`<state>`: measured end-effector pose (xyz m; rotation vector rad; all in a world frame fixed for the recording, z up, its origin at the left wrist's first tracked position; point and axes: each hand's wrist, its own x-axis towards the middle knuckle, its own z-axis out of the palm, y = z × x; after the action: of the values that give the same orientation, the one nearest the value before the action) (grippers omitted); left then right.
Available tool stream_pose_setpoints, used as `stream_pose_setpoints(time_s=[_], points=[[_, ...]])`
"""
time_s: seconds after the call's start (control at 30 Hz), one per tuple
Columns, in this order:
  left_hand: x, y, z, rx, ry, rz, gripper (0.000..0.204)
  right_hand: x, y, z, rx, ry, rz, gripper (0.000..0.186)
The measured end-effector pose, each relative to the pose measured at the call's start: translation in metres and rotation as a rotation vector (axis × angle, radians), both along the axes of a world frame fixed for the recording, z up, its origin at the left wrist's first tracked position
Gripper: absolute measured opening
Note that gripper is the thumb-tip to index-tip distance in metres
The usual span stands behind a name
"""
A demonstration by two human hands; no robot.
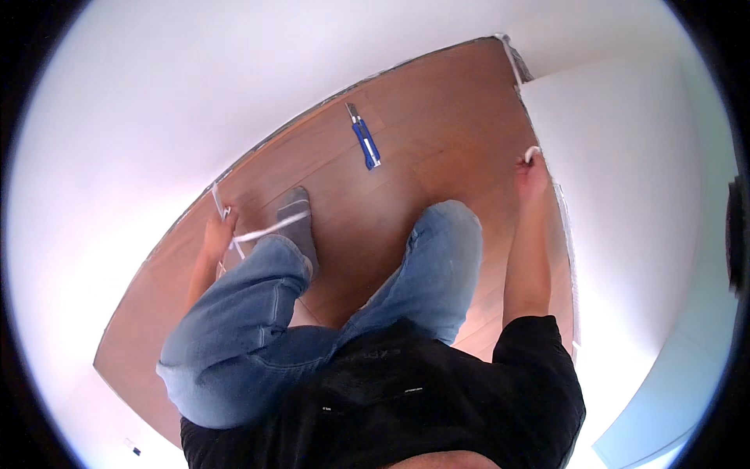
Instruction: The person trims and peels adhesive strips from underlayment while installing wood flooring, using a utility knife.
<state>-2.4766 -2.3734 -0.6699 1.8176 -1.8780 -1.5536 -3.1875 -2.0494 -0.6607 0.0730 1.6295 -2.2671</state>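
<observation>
My left hand is closed around a narrow white strip. One length of it rises toward the far wall, and another stretches right, across my sock. Beside the right-hand wall, my right hand pinches a short, curled white piece close to the floor edge. Whether this piece joins the strip along that wall cannot be made out. A blue box cutter lies on the wooden floor between my hands, its blade end pointing away from me.
Brown wooden flooring meets the white far wall along a rough, dark gap. On the right, a white wall projects, with a ragged pale line at its foot. My bent knees and grey-socked foot occupy the near floor.
</observation>
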Motion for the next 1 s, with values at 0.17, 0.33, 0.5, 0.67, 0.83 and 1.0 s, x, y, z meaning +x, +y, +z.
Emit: stream_pose_setpoints(time_s=[0.17,0.33,0.5,0.67,0.83,1.0], points=[[-0.066,-0.020,0.059,-0.187,0.126,-0.159,0.029,0.136,-0.033,0.056,0.472,0.200,0.335,0.024],[-0.181,0.001,0.098,0.098,0.486,-0.228,0.035,0.321,-0.115,0.089,0.660,0.530,0.926,0.026],[-0.235,0.041,0.105,0.358,0.487,-0.492,0.029,0.391,-0.141,0.108,0.658,0.617,0.806,0.032],[-0.249,0.027,0.136,0.058,0.492,0.049,0.040,0.344,-0.088,0.107,0.659,0.497,0.873,0.032],[-0.228,0.003,0.156,-0.025,0.568,0.033,0.052,0.285,-0.106,0.072,0.972,0.723,0.832,0.041],[-0.198,-0.007,0.147,-0.125,0.453,0.090,0.032,0.294,-0.171,0.014,1.143,0.871,0.903,0.057]])
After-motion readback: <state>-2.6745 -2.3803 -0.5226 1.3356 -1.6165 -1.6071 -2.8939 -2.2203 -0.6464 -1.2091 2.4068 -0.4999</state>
